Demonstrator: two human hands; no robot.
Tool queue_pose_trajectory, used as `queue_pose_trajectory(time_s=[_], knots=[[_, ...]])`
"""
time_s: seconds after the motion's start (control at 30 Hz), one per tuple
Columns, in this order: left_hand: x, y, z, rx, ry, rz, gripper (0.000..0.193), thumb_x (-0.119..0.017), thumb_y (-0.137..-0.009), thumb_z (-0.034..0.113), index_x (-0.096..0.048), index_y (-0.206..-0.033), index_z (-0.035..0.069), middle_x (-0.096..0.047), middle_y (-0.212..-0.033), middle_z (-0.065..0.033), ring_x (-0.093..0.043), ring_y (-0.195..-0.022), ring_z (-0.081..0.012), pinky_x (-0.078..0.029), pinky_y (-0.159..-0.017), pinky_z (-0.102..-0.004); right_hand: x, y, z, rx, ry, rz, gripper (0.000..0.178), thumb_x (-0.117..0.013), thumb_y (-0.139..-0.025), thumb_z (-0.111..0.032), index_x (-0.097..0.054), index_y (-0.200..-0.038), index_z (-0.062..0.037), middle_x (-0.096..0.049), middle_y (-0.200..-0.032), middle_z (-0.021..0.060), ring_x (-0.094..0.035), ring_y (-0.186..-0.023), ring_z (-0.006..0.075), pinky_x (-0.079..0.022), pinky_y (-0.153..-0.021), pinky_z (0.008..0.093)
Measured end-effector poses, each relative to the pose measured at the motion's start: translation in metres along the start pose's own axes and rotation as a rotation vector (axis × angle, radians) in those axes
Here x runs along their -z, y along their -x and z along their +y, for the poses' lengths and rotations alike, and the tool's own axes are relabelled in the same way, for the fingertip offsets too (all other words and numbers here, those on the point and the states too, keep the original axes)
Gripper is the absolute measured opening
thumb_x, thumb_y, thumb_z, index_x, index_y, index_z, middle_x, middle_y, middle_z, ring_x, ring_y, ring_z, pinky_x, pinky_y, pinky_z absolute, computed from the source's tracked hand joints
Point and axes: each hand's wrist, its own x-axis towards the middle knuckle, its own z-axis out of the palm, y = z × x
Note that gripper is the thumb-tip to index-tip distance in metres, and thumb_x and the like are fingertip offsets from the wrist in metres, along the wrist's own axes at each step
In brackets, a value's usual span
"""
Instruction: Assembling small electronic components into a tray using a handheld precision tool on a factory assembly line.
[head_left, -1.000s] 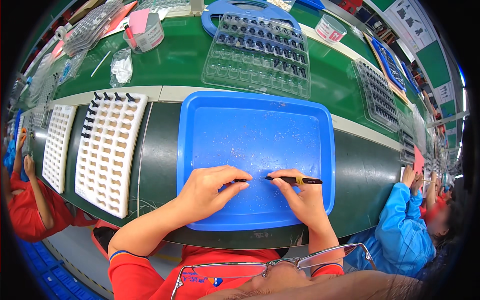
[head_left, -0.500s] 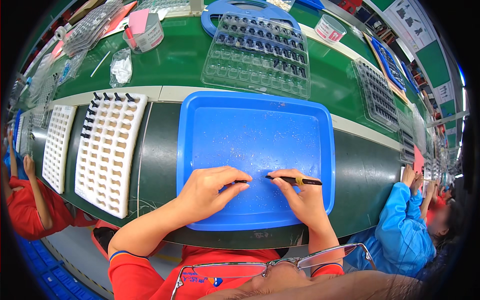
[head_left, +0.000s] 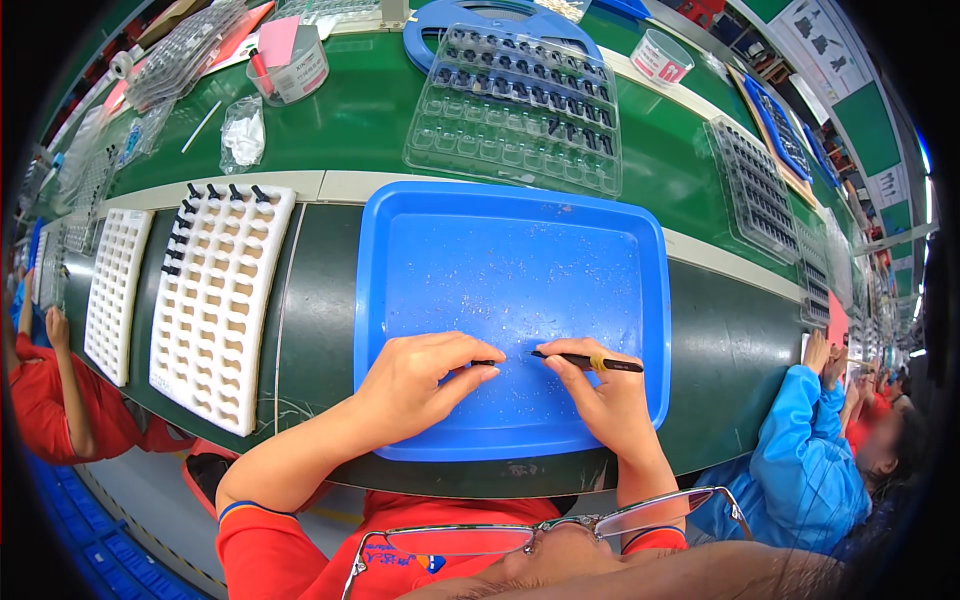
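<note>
Over the lower middle of a blue plastic tray (head_left: 500, 215), both hands work close together. Between thumb and index finger, my left hand (head_left: 415, 385) pinches a small black part (head_left: 484, 363), mostly covered by the fingertips. My right hand (head_left: 610, 400) is closed in a pen grip around a slim black pen-shaped tool (head_left: 620, 366) with a tan band. Its fine tip points left toward the black part, a short gap away. Small pale flecks are scattered over the tray floor.
To the left stand a white foam holder (head_left: 205, 330) with black parts along two edges and another foam holder (head_left: 118, 300). A clear blister tray (head_left: 515, 110) of black parts lies beyond the blue tray. People sit at both sides; one wears a blue sleeve (head_left: 795, 420).
Both of my hands, the black part and the tool keep the same position. The person at the far left has shifted slightly.
</note>
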Motion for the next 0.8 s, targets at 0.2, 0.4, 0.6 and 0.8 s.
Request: queue_pose_trajectory(time_s=[0.2, 0.4, 0.6, 0.8], knots=[[-0.001, 0.000, -0.006, -0.046, -0.004, 0.041, 0.017, -0.069, -0.083, 0.007, -0.069, -0.100, 0.005, -0.070, -0.092, -0.0122, -0.068, -0.080, -0.0284, -0.054, -0.068, -0.0339, 0.001, -0.006, -0.015, 0.121, 0.191, -0.038, 0.011, -0.066, -0.087, -0.005, -0.069, -0.097, -0.0010, -0.071, -0.087, 0.0116, -0.069, -0.076, 0.0203, -0.051, -0.069, 0.0275], [0.004, 0.001, 0.003, 0.019, 0.062, 0.042, 0.025, -0.069, -0.083, -0.001, -0.069, -0.108, 0.002, -0.072, -0.098, -0.0117, -0.071, -0.087, -0.0217, -0.057, -0.074, -0.0297, 0.001, -0.008, -0.019, 0.131, 0.238, -0.056, 0.011, -0.068, -0.085, -0.005, -0.069, -0.096, -0.0007, -0.072, -0.088, 0.0117, -0.069, -0.075, 0.0207, -0.052, -0.068, 0.0291], [0.001, 0.002, 0.007, -0.065, 0.153, 0.126, 0.035, -0.069, -0.082, -0.003, -0.065, -0.116, 0.003, -0.072, -0.099, -0.0119, -0.071, -0.089, -0.0207, -0.058, -0.074, -0.0303, -0.001, 0.008, -0.015, 0.103, -0.525, 0.040, 0.012, -0.063, -0.090, -0.003, -0.067, -0.100, 0.0022, -0.071, -0.098, 0.0171, -0.070, -0.088, 0.0225, -0.056, -0.076, 0.0331], [-0.002, 0.005, 0.008, -0.126, 0.094, 0.132, 0.041, -0.070, -0.081, -0.003, -0.062, -0.121, 0.003, -0.072, -0.099, -0.0120, -0.072, -0.089, -0.0218, -0.058, -0.075, -0.0302, -0.009, 0.010, -0.008, 0.102, -0.784, -0.027, 0.015, -0.060, -0.093, -0.004, -0.065, -0.105, 0.0041, -0.068, -0.103, 0.0201, -0.069, -0.094, 0.0275, -0.056, -0.079, 0.0352]])
